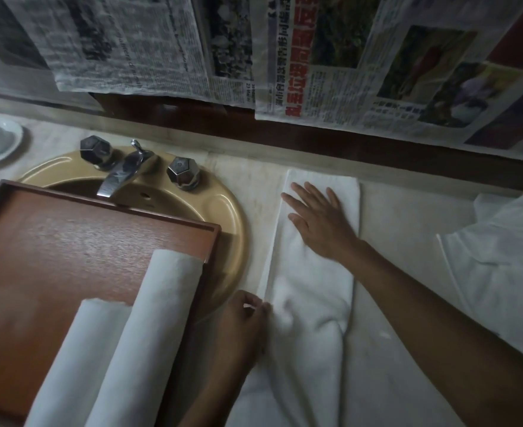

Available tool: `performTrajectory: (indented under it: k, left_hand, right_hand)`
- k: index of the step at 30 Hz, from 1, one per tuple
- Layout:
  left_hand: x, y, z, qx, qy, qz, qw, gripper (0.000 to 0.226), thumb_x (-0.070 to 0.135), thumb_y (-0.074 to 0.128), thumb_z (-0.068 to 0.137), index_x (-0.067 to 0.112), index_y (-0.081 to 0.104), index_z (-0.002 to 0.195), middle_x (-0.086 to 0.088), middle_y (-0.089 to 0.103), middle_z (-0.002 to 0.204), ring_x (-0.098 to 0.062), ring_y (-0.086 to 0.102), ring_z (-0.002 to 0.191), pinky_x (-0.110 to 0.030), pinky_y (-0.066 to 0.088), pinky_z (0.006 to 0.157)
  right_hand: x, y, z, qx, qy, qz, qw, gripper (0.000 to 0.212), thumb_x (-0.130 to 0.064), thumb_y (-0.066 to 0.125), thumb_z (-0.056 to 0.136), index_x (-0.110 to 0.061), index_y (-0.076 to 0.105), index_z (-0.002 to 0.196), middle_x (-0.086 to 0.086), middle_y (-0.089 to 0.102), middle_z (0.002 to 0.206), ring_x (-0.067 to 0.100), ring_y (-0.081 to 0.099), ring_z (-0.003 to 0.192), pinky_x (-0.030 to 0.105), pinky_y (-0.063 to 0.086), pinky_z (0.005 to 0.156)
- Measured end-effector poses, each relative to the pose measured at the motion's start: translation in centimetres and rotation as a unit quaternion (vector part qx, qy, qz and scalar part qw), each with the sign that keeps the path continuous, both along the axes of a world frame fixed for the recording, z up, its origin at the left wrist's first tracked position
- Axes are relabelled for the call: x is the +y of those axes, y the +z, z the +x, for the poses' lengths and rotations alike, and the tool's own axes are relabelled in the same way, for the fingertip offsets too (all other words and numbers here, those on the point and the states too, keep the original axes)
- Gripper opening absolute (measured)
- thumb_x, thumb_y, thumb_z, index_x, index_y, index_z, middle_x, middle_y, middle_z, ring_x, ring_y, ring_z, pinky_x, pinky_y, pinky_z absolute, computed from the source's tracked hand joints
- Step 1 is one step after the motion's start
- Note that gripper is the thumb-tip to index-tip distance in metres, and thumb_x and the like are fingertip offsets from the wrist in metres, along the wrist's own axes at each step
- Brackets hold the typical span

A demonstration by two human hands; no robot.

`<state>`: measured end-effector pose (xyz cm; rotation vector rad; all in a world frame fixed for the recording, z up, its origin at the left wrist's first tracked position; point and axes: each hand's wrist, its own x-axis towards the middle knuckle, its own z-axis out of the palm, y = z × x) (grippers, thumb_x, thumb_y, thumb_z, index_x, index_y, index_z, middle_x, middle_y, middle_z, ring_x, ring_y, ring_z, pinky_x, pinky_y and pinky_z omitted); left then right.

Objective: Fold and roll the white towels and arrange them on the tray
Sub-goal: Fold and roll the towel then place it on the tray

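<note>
On the near left edge of the folded white towel (309,288), the left hand (244,315) is pinching the cloth with curled fingers. The right hand (318,217) is lying flat on the towel's far end, fingers straight and spread, pressing it down. The towel is lying as a long narrow strip running away from the person, smooth and square-cornered at the far end, soft and rumpled toward the near end. It is resting on a pale, stone-like countertop (401,211), which is showing bare room between the strip and a pile of white cloth (500,257) at the right. Just left of the strip, a beige oval sink (226,217) is sitting in the counter, carrying a chrome faucet (121,174) between two faceted metal knobs. A reddish wooden tray (69,235) with a raised rim is lying across the basin, its right rim near the left hand. Two rolled towels (161,318) are lying side by side on it, slanting, leaving its far half bare. Newspaper sheets (346,57) are hanging over the wall behind.
</note>
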<state>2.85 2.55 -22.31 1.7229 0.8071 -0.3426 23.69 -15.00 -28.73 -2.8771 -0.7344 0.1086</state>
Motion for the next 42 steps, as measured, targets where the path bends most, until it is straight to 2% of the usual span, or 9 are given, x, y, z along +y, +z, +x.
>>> performTrajectory:
  k: [6, 13, 18, 21, 23, 27, 29, 32, 42]
  left_hand:
    - [0.7, -0.9, -0.2, -0.001, -0.007, 0.102, 0.995, 0.015, 0.024, 0.077, 0.088, 0.016, 0.067, 0.081, 0.005, 0.071, 0.076, -0.001, 0.064, 0.068, -0.010, 0.040, 0.051]
    - [0.0, -0.5, -0.7, -0.014, -0.041, 0.144, 0.989, 0.021, 0.031, 0.079, 0.083, 0.020, 0.062, 0.077, 0.004, 0.067, 0.072, -0.004, 0.062, 0.069, -0.024, 0.046, 0.061]
    - [0.1, 0.0, -0.7, -0.010, -0.050, 0.144, 0.988, 0.021, 0.031, 0.079, 0.084, 0.019, 0.063, 0.076, 0.004, 0.067, 0.073, -0.007, 0.062, 0.069, -0.027, 0.047, 0.062]
    - [0.2, 0.1, -0.7, -0.009, -0.070, 0.149, 0.986, 0.017, 0.029, 0.076, 0.087, 0.021, 0.063, 0.080, 0.004, 0.067, 0.075, -0.008, 0.063, 0.071, -0.031, 0.051, 0.065]
    - [0.0, 0.3, -0.8, 0.007, -0.090, 0.101, 0.991, 0.014, 0.027, 0.074, 0.090, 0.019, 0.062, 0.087, 0.002, 0.068, 0.084, -0.013, 0.064, 0.075, -0.031, 0.051, 0.063]
    - [-0.8, 1.3, -1.8, 0.082, -0.059, -0.190, 0.977, 0.017, 0.023, 0.069, 0.095, 0.016, 0.057, 0.085, -0.005, 0.062, 0.078, -0.016, 0.058, 0.064, -0.024, 0.044, 0.054]
    - [-0.5, 0.7, -2.9, 0.087, -0.079, -0.124, 0.985, 0.022, 0.027, 0.069, 0.094, 0.018, 0.056, 0.078, -0.003, 0.064, 0.071, -0.016, 0.058, 0.057, -0.025, 0.042, 0.050]
    - [0.2, 0.0, -3.7, 0.056, -0.048, 0.014, 0.997, 0.021, 0.034, 0.070, 0.092, 0.019, 0.061, 0.081, -0.005, 0.072, 0.080, -0.022, 0.069, 0.070, -0.034, 0.050, 0.054]
    - [1.2, -0.8, -4.2, -0.001, -0.080, 0.140, 0.987, 0.023, 0.030, 0.071, 0.094, 0.016, 0.056, 0.084, 0.003, 0.065, 0.080, -0.007, 0.059, 0.073, -0.014, 0.038, 0.053]
  right_hand:
    - [0.0, 0.0, 0.1, -0.012, -0.002, 0.001, 1.000, 0.053, -0.050, 0.023, 0.108, -0.038, 0.029, 0.160, -0.009, 0.019, 0.170, 0.016, 0.014, 0.157, 0.053, 0.011, 0.126]
    - [0.3, 0.2, 0.2, -0.010, -0.008, -0.006, 1.000, 0.052, -0.047, 0.024, 0.109, -0.038, 0.026, 0.161, -0.007, 0.017, 0.171, 0.019, 0.011, 0.158, 0.057, 0.008, 0.125]
    - [1.3, 1.4, -3.4, -0.022, -0.017, 0.051, 0.998, 0.056, -0.040, 0.045, 0.105, -0.032, 0.033, 0.159, 0.003, 0.022, 0.170, 0.027, 0.014, 0.157, 0.061, 0.011, 0.123]
    - [0.9, 0.5, -7.7, -0.001, 0.011, 0.055, 0.998, 0.053, -0.047, 0.035, 0.105, -0.036, 0.036, 0.157, -0.006, 0.022, 0.170, 0.020, 0.013, 0.158, 0.059, 0.010, 0.124]
    - [0.3, -0.1, -8.3, -0.002, 0.006, 0.036, 0.999, 0.053, -0.049, 0.027, 0.107, -0.037, 0.031, 0.158, -0.010, 0.017, 0.171, 0.017, 0.010, 0.158, 0.056, 0.008, 0.125]
    - [0.4, 0.1, -6.1, -0.014, -0.014, 0.027, 0.999, 0.052, -0.046, 0.026, 0.107, -0.037, 0.036, 0.157, -0.009, 0.024, 0.169, 0.017, 0.016, 0.157, 0.056, 0.013, 0.124]
    - [0.3, -0.2, -5.7, -0.015, -0.014, 0.025, 0.999, 0.051, -0.045, 0.028, 0.107, -0.036, 0.036, 0.157, -0.009, 0.024, 0.169, 0.017, 0.016, 0.157, 0.055, 0.012, 0.125]
    - [0.0, -0.2, -5.6, -0.017, -0.012, 0.025, 0.999, 0.051, -0.046, 0.029, 0.108, -0.037, 0.033, 0.158, -0.010, 0.021, 0.170, 0.016, 0.014, 0.158, 0.054, 0.010, 0.126]
    - [0.3, -0.2, -5.6, -0.019, -0.023, 0.022, 0.999, 0.051, -0.045, 0.034, 0.108, -0.037, 0.034, 0.158, -0.006, 0.021, 0.170, 0.020, 0.012, 0.158, 0.059, 0.014, 0.124]
